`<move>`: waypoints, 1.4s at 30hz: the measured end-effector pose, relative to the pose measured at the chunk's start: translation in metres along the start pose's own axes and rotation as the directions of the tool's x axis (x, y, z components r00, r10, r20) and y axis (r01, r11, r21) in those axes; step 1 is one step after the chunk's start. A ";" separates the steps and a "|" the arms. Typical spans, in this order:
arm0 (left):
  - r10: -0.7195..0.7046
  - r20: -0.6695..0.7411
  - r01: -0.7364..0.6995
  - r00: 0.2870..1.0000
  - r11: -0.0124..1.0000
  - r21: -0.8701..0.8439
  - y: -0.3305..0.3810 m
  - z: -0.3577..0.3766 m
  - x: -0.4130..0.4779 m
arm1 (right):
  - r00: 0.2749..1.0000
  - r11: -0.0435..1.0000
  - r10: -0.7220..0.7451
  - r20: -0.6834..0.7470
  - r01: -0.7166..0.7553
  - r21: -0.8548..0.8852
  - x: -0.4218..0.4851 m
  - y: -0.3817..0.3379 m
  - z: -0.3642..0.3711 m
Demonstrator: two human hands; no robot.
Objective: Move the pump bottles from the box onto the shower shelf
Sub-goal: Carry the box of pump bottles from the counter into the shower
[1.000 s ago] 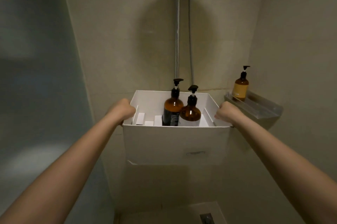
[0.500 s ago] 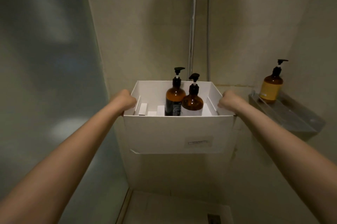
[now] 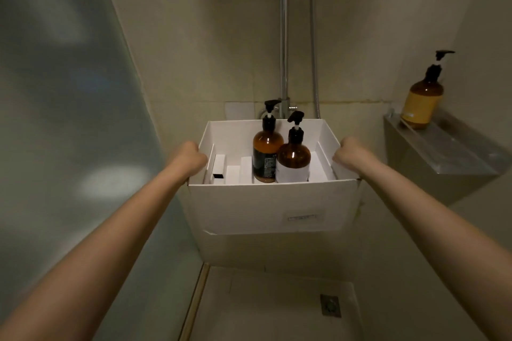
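Note:
I hold a white cardboard box (image 3: 271, 204) out in front of me, in the air. My left hand (image 3: 188, 156) grips its left wall and my right hand (image 3: 349, 154) grips its right wall. Two amber pump bottles stand upright inside: a taller one with a dark label (image 3: 266, 150) and a rounder one with a white label (image 3: 293, 157), touching each other. A third amber pump bottle with a yellow label (image 3: 422, 99) stands on the metal shower shelf (image 3: 454, 152) on the right wall.
White card dividers (image 3: 232, 171) fill the box's left part. The shower pipe (image 3: 283, 35) and hose (image 3: 313, 35) run down the back wall behind the box. A frosted glass panel (image 3: 61, 119) closes the left side. The floor drain (image 3: 330, 305) lies below.
The view has shifted left and down, so the shelf and its bottle now sit further right in view. The box stays gripped by both hands and looks slightly lower relative to the wall.

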State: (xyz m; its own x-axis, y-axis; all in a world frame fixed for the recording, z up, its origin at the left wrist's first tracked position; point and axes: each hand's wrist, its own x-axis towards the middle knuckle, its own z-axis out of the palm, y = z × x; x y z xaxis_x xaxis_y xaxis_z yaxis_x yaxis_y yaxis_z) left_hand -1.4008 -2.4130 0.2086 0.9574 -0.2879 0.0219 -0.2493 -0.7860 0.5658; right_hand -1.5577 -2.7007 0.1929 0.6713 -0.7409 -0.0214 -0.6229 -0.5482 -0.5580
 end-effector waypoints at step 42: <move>0.061 0.120 -0.069 0.991 0.995 0.065 -0.339 0.561 0.019 | 0.978 0.981 0.188 0.089 -0.183 -0.070 0.017 0.374 0.524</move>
State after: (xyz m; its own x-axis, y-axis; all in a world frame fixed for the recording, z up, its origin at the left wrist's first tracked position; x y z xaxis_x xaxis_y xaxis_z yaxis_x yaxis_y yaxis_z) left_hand -1.3796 -2.4590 -0.4450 0.9160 -0.3989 -0.0429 -0.3238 -0.7981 0.5081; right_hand -1.5686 -2.7154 -0.4505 0.5748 -0.7936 -0.1995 -0.7617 -0.4297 -0.4849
